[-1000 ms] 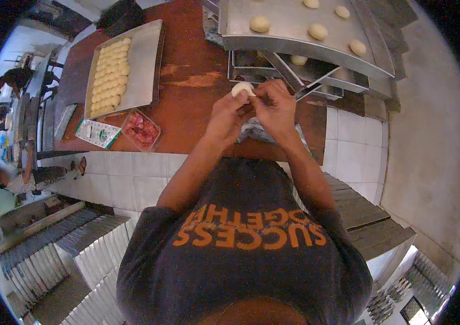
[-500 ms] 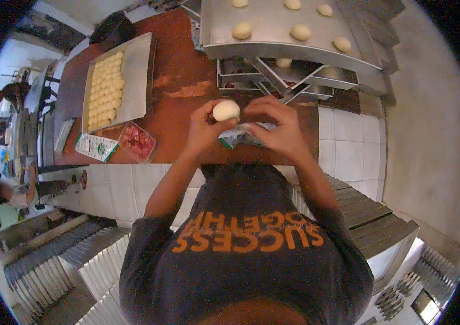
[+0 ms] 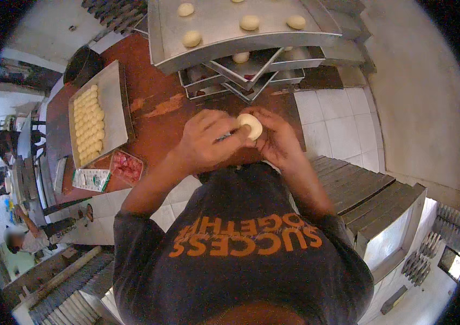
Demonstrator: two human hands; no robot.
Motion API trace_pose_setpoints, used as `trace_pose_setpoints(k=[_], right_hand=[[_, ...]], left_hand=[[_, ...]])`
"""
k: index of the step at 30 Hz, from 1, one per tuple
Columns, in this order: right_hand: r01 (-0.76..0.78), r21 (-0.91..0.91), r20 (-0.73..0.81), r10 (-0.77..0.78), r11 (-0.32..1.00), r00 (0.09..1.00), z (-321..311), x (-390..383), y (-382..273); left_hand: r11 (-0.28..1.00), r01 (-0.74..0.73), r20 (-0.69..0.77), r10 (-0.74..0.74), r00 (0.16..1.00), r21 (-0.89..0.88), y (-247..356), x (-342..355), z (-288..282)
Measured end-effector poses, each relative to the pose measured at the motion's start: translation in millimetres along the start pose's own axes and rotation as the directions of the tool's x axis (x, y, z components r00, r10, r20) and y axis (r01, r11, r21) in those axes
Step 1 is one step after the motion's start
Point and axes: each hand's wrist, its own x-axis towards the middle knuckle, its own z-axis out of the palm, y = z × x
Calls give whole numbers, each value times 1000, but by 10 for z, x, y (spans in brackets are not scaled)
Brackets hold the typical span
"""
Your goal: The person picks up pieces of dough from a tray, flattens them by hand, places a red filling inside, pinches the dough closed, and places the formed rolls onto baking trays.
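Observation:
A pale round piece of dough (image 3: 252, 123) is between my two hands, above the near edge of the reddish-brown table. My right hand (image 3: 276, 136) cups it from the right, fingers curled around its side. My left hand (image 3: 204, 141) is closed against its left side, with the fingertips pressing on its face, which looks dented there. The tabletop just under my hands is mostly hidden.
Metal trays (image 3: 251, 44) stand stacked crosswise at the far side, the top one bearing spaced dough balls. To the left lie a tray (image 3: 115, 100) with rows of dough balls, a clear box (image 3: 127, 167) of red pieces and a white-green packet (image 3: 91, 180). A person (image 3: 27, 238) is farther left.
The dough has passed from my left hand toward my right, and my left fingers now press on it. The view has shifted, so the trays appear farther left.

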Motion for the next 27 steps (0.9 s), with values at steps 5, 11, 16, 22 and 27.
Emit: trace_pose_setpoints(k=[5, 11, 16, 22, 27], right_hand=[[-11, 90, -67, 17, 996, 998, 146, -66, -33], [-26, -51, 39, 28, 998, 999, 142, 62, 69], [-31, -90, -41, 27, 995, 999, 149, 217, 198], [-75, -113, -113, 62, 991, 992, 116, 392, 315], [-161, -536, -108, 122, 829, 987, 28, 595, 277]], left_hand=[[997, -81, -77, 80, 994, -8, -55, -15, 93], [994, -56, -99, 65, 993, 94, -110, -149, -8], [951, 265, -111, -284, 952, -156, -66, -272, -9], [693, 444, -346, -691, 635, -568, -73, -702, -80], [627, 725, -291, -778, 557, -285, -155, -1386, -134]])
